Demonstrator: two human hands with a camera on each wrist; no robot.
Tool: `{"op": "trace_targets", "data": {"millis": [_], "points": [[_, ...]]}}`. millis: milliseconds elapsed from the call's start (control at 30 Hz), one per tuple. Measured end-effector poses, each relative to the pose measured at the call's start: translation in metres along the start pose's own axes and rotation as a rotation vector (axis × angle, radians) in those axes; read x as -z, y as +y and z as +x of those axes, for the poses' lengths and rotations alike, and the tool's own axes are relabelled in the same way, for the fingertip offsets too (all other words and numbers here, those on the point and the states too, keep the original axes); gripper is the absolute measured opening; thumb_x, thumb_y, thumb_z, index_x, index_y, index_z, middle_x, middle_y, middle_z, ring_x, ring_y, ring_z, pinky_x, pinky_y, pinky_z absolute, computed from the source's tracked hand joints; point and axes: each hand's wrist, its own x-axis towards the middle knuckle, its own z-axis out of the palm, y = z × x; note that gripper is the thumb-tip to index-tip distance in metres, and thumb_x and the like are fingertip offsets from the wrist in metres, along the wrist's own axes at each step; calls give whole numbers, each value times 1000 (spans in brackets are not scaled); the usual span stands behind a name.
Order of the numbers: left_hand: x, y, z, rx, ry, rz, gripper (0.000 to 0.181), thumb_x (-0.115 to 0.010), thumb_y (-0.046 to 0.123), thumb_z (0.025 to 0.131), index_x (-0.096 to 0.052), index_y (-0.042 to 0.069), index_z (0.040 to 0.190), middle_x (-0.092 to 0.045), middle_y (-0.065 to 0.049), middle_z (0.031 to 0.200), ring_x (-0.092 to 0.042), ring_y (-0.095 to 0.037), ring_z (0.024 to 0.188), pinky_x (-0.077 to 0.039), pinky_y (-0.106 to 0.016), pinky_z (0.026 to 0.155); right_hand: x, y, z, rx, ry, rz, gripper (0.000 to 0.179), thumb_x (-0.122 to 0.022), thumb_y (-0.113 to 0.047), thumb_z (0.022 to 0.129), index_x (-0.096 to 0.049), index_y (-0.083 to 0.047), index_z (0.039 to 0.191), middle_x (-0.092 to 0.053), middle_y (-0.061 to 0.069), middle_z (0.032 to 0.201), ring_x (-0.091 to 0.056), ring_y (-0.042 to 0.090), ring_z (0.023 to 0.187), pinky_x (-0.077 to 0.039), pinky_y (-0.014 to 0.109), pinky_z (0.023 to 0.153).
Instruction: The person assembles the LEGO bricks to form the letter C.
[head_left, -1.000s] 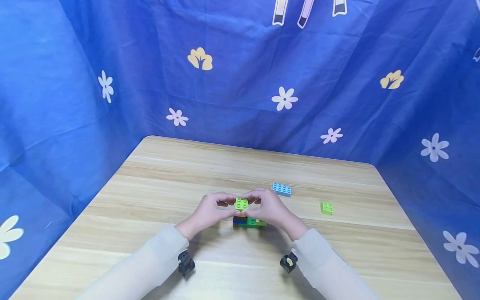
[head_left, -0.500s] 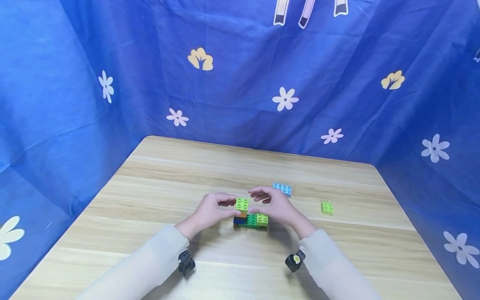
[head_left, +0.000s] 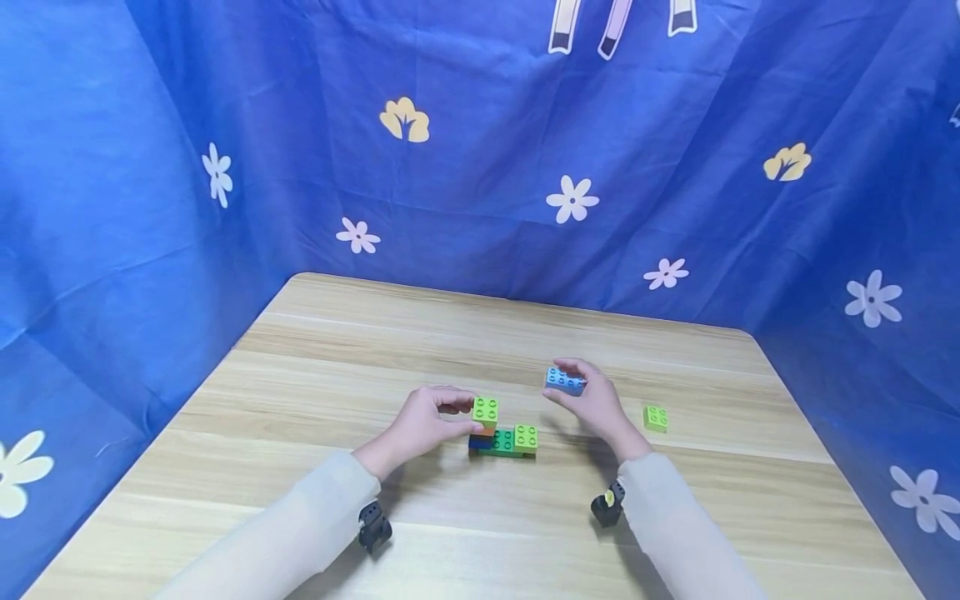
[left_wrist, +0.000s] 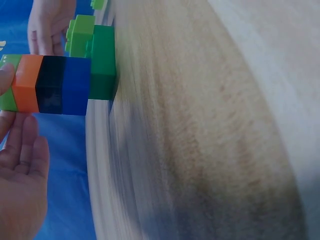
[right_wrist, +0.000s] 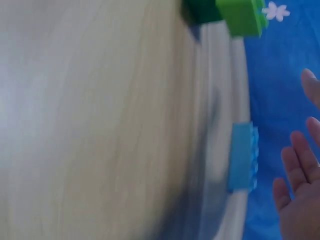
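My left hand [head_left: 423,425] pinches the light green brick [head_left: 485,410] at the top of a stack between thumb and fingers. Below it, the left wrist view shows an orange brick [left_wrist: 27,83], a black brick [left_wrist: 50,84] and a blue brick [left_wrist: 76,86], standing on one end of a long green brick [left_wrist: 104,62]. Another light green brick [head_left: 527,437] sits on that brick's other end. My right hand [head_left: 602,408] is over a light blue brick [head_left: 558,380], overlapping its right end in the head view. In the right wrist view its fingers are spread above the brick's studs.
A loose light green brick [head_left: 655,418] lies on the wooden table [head_left: 375,333], right of my right hand. Blue patterned cloth [head_left: 480,150] hangs along the table's back and sides.
My right hand has left the stack and moved right and away from me to the light blue brick. My left hand keeps its pinch on the stack's top brick.
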Motion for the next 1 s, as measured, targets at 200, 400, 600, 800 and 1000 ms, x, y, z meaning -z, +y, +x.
{"op": "trace_targets", "data": {"millis": [200,400,600,800,1000], "points": [[0,-2,0,3,0,16,41,-82,18,75,-69,-1,109,-68,-13,105,-63,-32,96,-52,-44,86,2,20,3,-58,40,-70,61,-81,-26,77,-55,-9,130,-52,15,132,-49,33,120,-38,45,103],[-1,-1,0,14,-8,19,41,-82,19,76,-69,0,109,-68,-12,106,-64,-30,96,-52,-42,86,4,30,5,-127,7,-101,70,-81,-23,77,-49,-8,136,-43,20,140,-44,39,125,-35,47,105],[-1,-2,1,8,-3,23,40,-82,19,76,-69,0,109,-68,-12,107,-64,-26,95,-52,-44,87,7,37,7,-148,-48,-147,75,-80,-17,77,-42,-4,141,-43,23,140,-40,39,127,-30,48,108],[-1,0,1,7,-5,18,40,-82,19,75,-69,0,109,-68,-12,107,-64,-27,95,-52,-45,87,6,40,8,-133,-48,-203,70,-80,-17,77,-47,2,136,-49,24,134,-47,38,121,-36,45,105],[-1,0,0,8,-2,33,40,-81,19,76,-69,1,109,-68,-11,107,-63,-25,95,-52,-43,87,2,40,8,-79,-27,-312,56,-79,-21,79,-58,2,125,-59,22,118,-55,35,106,-43,48,95]]}}
